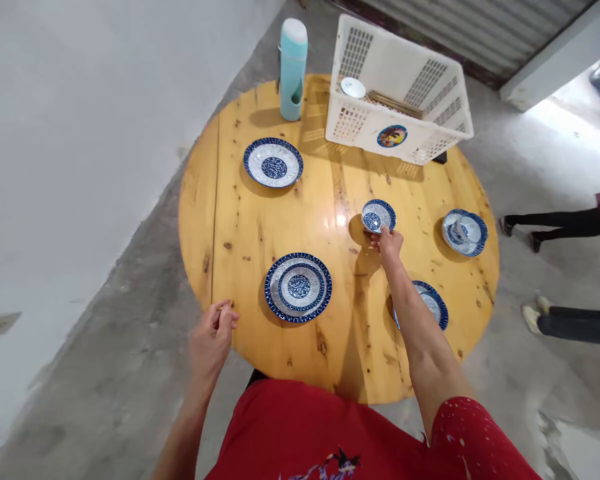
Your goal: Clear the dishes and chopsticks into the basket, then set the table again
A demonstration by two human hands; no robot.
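Observation:
My right hand reaches over the middle right of the table and grips the near rim of a small blue-and-white bowl. The bowl's shadow falls to its left on the wood. My left hand hangs at the table's near left edge, fingers loosely bent with gaps between them and nothing in it. Closest to it is a blue-rimmed plate with a smaller plate on top. Under my right forearm lies another blue-rimmed dish, partly hidden.
A round wooden table carries a patterned plate, a dish with a small bowl on it, a turquoise thermos and a white plastic basket holding a white bowl and sticks. Legs of two people show at right.

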